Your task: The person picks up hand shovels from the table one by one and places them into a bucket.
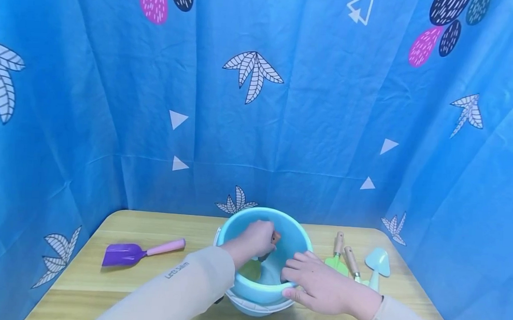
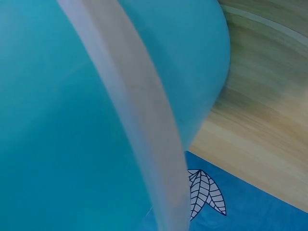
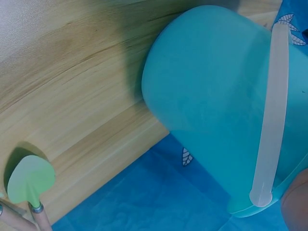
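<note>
A light-blue bucket (image 1: 256, 291) with a white handle (image 3: 273, 115) stands at the middle of the table. My left hand (image 1: 257, 236) reaches down inside it, fingers curled round a tool with a brown wooden handle (image 1: 276, 237); the tool's kind cannot be told. A yellow-green piece (image 1: 251, 270) shows low in the bucket beneath that hand. My right hand (image 1: 313, 281) grips the near right rim, its fingers over the edge and the thumb outside. In the left wrist view the bucket wall and handle hide the left hand.
On the left of the wooden table (image 1: 145, 289) lies a purple shovel (image 1: 123, 255) with a pink handle. To the right are a green hand shovel (image 1: 337, 264), another wooden-handled tool (image 1: 352, 262) and a mint-green shovel (image 1: 378, 262). A blue patterned curtain (image 1: 310, 134) surrounds the table.
</note>
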Action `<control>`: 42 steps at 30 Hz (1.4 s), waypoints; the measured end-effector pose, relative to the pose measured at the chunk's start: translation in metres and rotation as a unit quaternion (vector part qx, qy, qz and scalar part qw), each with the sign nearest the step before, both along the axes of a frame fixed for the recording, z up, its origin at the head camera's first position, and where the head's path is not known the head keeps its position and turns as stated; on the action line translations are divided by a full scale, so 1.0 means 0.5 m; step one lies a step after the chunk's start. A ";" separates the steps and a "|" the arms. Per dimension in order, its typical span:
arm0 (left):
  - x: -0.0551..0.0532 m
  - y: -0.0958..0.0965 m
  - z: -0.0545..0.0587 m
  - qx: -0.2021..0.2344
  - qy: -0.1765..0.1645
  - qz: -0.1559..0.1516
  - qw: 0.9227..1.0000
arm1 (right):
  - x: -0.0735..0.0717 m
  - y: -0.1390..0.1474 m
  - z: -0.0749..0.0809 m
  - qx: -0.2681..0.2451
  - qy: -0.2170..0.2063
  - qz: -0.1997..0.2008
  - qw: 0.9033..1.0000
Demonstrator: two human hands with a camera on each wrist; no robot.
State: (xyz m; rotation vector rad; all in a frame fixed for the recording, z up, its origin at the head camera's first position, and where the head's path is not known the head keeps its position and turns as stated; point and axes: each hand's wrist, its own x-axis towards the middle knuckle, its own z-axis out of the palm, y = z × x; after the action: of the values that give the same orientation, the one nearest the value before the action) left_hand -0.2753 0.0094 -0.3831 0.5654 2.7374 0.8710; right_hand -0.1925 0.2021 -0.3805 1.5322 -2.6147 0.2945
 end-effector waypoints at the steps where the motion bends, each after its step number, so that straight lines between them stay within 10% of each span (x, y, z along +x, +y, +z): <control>1: -0.001 0.001 -0.002 0.001 -0.001 0.001 1.000 | 0.000 0.000 0.000 0.002 -0.004 -0.003 1.000; 42: -0.004 0.031 -0.011 -0.080 -0.004 0.031 0.996 | 0.004 -0.001 -0.002 -0.006 -0.003 0.006 1.000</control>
State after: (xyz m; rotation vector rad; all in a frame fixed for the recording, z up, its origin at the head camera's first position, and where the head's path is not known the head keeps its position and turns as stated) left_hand -0.2775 0.0252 -0.3885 0.4471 2.7987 0.6583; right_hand -0.1907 0.2017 -0.3816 1.5462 -2.6047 0.3153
